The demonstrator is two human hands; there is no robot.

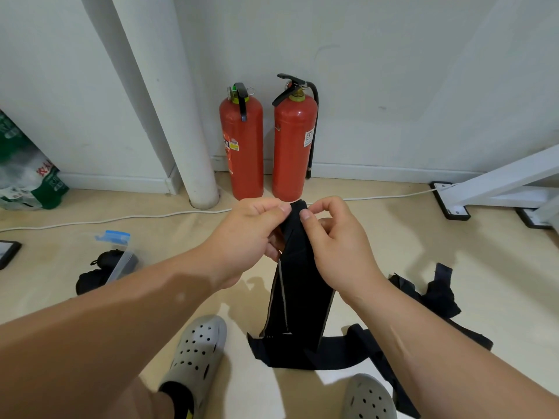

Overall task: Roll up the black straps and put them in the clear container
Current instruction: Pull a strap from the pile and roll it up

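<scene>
While the black strap point(298, 297) hung down, the left hand point(251, 237) and right hand point(335, 246) pinched its top end. The clear container point(120, 263) lay at nine o'clock.

bare floor point(181, 243) lies between container point(119, 263) and hanging strap point(299, 297).

Wall: plain white wall point(393, 71) ahead of me, white skirting board point(378, 170) at its foot.
Pipe: thick white pipe point(169, 116) running down to the floor.
Floor: smooth pale beige floor point(453, 252).
By the wall: two red fire extinguishers point(242, 152), upright, side by side.
Cable: white cable point(121, 219) lying along the floor.
My right: white frame point(499, 182) on black feet.
My left: green-and-white packs point(27, 176).
</scene>
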